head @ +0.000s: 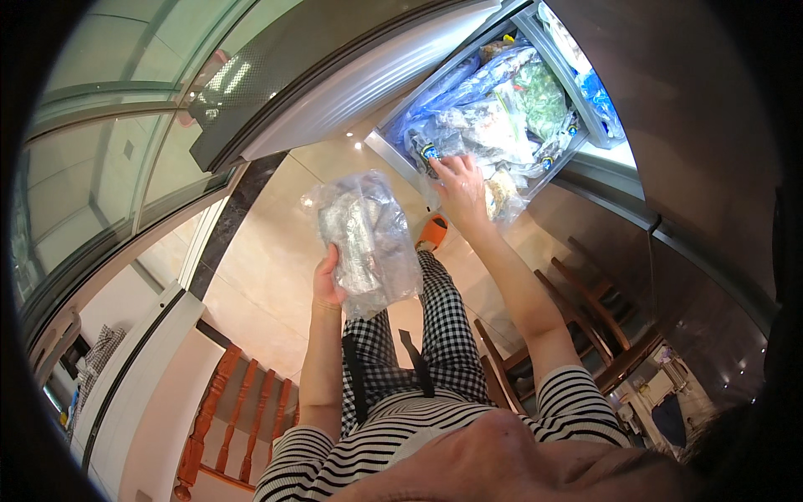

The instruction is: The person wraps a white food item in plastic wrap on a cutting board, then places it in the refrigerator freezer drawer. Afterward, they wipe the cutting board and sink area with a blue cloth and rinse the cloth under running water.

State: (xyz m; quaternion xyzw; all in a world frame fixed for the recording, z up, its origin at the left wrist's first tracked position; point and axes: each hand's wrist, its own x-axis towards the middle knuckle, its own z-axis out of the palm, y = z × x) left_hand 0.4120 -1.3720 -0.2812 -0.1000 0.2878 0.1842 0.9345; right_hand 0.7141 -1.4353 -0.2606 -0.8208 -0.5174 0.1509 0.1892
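My left hand (329, 279) grips a clear plastic bag (373, 245) by its left side, above the floor and outside the drawer. Inside the bag is a pale, silvery block whose contents I cannot make out. My right hand (463, 191) reaches over the front of an open freezer drawer (396, 150), fingers bent down onto the plastic-wrapped packages. Beside its fingertips is a small blue-and-yellow label or clip (430, 152). Whether these fingers pinch any plastic cannot be told. The drawer holds several bags, including a whitish package (483, 125) and a bag of green food (541, 94).
The freezer door (370, 81) stands open at the upper left, near glass panels (106, 150). My foot in an orange slipper (433, 232) is below the drawer. Wooden chairs (583, 307) stand at right, a wooden baluster railing (210, 414) at lower left.
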